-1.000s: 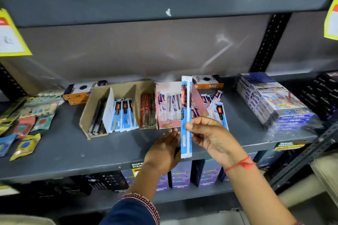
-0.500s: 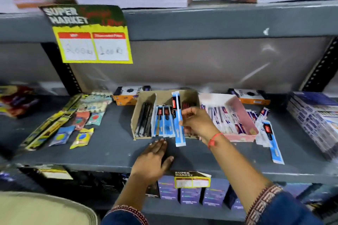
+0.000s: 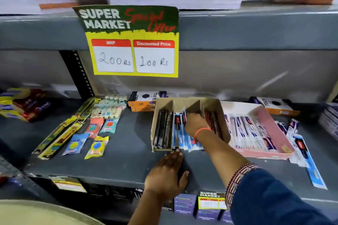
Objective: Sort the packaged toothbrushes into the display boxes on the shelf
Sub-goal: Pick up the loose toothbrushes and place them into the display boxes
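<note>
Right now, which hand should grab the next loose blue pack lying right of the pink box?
Right. The right hand is nearer the loose blue pack; the left hand lies flat on the shelf, steadying before the cardboard box.

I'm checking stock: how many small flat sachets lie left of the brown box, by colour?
Blue sachet: 1
Yellow sachet: 1
Orange sachet: 1
Teal sachet: 1
Total: 4
</note>
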Tool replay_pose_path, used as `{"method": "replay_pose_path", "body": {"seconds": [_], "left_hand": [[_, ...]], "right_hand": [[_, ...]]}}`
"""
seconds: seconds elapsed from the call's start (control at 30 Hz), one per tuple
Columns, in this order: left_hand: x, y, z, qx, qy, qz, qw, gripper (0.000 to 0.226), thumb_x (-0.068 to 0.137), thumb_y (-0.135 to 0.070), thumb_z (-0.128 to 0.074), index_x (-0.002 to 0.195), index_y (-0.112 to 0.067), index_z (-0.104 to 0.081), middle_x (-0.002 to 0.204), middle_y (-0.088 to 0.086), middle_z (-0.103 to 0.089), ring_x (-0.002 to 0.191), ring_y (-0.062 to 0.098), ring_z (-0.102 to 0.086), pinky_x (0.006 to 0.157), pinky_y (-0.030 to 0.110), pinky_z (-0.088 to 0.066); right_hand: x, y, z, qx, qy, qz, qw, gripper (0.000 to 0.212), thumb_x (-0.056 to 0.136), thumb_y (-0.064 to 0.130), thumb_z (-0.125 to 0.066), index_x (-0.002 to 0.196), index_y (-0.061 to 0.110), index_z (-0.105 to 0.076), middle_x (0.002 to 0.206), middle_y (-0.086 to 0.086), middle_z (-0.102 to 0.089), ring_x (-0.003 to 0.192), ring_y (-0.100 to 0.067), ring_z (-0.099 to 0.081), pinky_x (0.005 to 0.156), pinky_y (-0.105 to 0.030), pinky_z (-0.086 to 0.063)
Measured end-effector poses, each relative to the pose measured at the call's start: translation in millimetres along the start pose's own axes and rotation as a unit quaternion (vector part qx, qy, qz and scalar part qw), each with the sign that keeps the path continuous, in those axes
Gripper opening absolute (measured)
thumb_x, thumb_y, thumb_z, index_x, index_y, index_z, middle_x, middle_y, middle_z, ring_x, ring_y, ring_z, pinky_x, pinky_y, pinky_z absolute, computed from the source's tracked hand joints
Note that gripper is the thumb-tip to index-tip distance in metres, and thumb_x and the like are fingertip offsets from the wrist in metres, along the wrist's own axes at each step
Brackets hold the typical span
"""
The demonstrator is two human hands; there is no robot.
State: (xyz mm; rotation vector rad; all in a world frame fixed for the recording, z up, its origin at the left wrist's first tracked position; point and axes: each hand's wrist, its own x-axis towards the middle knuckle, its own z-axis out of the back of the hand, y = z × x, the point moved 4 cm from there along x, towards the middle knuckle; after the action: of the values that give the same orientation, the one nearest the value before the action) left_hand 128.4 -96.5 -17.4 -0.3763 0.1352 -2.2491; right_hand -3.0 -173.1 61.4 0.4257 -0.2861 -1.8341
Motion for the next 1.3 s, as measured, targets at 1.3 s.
{"method": "replay_pose_path", "body": {"seconds": [1.3], "left_hand": [[42, -149, -57, -0.009, 0.082, -0.035, 0.996, 0.061, 0.098, -0.047, -0.019, 0.146, -0.010, -0.014, 0.156, 0.008, -0.014, 0.142, 0.018, -0.008, 0.113, 0.027, 0.000]], "right_hand": [[-136, -278, 69, 0.095, -0.239, -0.319, 0.912, 0.040, 0.086, 0.004, -0.048, 0.125, 0.002, -0.048, 0.131, -0.028, -0.043, 0.118, -0.047, -0.042, 0.098, -0.048, -0.039]]}}
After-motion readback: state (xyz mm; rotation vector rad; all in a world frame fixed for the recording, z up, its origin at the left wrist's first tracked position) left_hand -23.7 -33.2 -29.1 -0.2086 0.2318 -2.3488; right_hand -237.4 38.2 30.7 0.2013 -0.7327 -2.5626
